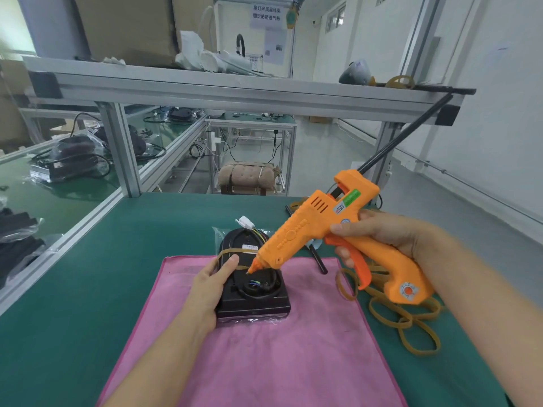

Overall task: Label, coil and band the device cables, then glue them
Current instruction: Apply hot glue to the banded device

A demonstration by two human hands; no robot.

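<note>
Green matting covers the workbench (pixel 88 289), and a pink cloth (pixel 264 356) lies on it near the front edge, carrying the black device (pixel 252 301). That device sits toward the cloth's far edge, its long axis running away from the person, with the coiled cable (pixel 258 284) lying on its top face and a rubber band (pixel 226 253) crossing its far half. A white connector (pixel 246 222) on coloured wires pokes out past the device's far end.

What the coming move turns on, I judge, is the nozzle: the orange glue gun (pixel 332 230) slants down and to the left from the right hand (pixel 390 236), and its tip comes down just at the far side of the coil, touching or nearly so (I cannot tell which). The right hand wraps the handle with fingers on the trigger. The left hand (pixel 211 284) grips the device's left side, thumb lying over its top near the band, steadying it.

Loose rubber bands (pixel 411 321) lie on the matting beyond the cloth's right edge. Behind, an aluminium-framed shelf (pixel 235 92) spans the bench, and neighbouring benches hold bagged devices in a white-walled workshop.
</note>
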